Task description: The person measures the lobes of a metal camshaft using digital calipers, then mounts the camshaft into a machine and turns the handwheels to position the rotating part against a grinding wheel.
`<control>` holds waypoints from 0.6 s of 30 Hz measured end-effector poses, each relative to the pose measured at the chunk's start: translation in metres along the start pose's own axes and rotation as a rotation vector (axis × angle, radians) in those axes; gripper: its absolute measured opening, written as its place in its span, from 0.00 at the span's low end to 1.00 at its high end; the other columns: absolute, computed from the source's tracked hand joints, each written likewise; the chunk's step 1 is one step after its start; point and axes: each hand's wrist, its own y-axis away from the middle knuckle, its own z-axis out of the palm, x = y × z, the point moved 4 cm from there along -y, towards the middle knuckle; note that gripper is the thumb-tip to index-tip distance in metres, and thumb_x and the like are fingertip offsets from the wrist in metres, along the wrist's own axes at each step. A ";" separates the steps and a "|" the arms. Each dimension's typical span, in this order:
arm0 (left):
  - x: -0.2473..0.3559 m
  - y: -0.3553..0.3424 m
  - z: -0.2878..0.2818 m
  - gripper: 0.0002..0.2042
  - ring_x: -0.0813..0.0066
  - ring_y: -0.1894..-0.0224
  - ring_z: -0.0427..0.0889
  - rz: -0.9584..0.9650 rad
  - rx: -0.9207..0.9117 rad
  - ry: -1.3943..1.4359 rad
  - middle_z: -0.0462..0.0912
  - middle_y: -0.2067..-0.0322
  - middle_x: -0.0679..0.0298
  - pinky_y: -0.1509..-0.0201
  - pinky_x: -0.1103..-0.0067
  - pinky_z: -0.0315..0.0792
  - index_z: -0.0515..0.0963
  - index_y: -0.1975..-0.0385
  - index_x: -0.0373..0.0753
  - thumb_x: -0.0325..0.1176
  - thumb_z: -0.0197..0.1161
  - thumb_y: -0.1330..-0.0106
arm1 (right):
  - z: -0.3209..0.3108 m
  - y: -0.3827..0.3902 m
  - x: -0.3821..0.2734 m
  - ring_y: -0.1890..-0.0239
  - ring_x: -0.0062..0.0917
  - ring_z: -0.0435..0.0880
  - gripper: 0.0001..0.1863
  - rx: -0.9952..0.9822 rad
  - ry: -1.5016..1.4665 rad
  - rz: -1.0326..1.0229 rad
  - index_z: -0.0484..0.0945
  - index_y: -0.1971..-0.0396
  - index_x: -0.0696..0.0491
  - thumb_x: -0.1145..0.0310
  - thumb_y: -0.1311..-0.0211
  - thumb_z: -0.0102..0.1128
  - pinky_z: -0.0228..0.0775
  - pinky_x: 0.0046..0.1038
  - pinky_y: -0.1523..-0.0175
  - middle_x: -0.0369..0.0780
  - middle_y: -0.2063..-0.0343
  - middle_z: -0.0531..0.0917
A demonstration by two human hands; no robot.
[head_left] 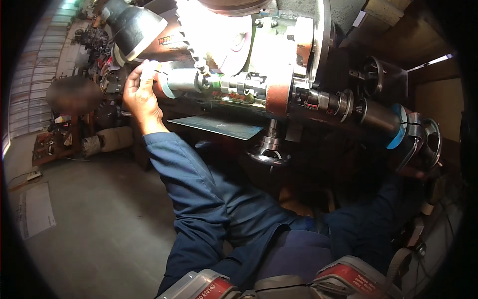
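Steel shaft (234, 83) sits clamped horizontally in the grinding machine (279, 60), near twelve o'clock, so its length meets the pale wheel (219, 40) above. At ten o'clock the left hand (141, 92) closes around the shaft's end sleeve (177, 82), probably steadying or turning it. Toward three o'clock the right hand (416, 172) lies in shadow beneath the handwheel (428, 139); I cannot tell its grip.

The grey concrete floor (104, 219) carries 1 white printed sheet (36, 209) lying flat at the near left, a low wooden pallet (50, 144) of dark metal parts farther left, and a pale cylinder (112, 138) on its side just right of that pallet
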 end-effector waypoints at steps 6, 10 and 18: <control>0.017 0.000 -0.011 0.11 0.76 0.63 0.82 0.025 0.003 -0.047 0.84 0.63 0.59 0.55 0.81 0.75 0.79 0.59 0.31 0.25 0.68 0.41 | 0.005 0.020 0.012 0.53 0.37 0.80 0.22 0.020 -0.010 -0.002 0.71 0.44 0.61 0.61 0.27 0.42 0.74 0.33 0.49 0.53 0.51 0.78; -0.003 -0.002 -0.004 0.10 0.75 0.61 0.81 -0.009 0.011 -0.019 0.84 0.62 0.60 0.53 0.79 0.75 0.80 0.62 0.31 0.27 0.69 0.41 | -0.003 -0.010 0.007 0.54 0.35 0.81 0.22 -0.171 0.039 0.037 0.73 0.47 0.61 0.58 0.28 0.45 0.74 0.32 0.50 0.52 0.53 0.79; 0.000 -0.002 -0.006 0.11 0.74 0.61 0.82 -0.013 0.003 0.003 0.84 0.63 0.58 0.53 0.79 0.75 0.79 0.61 0.30 0.25 0.69 0.41 | 0.009 -0.036 0.047 0.48 0.33 0.80 0.23 -0.763 0.165 0.281 0.72 0.43 0.57 0.56 0.28 0.47 0.69 0.29 0.43 0.46 0.52 0.81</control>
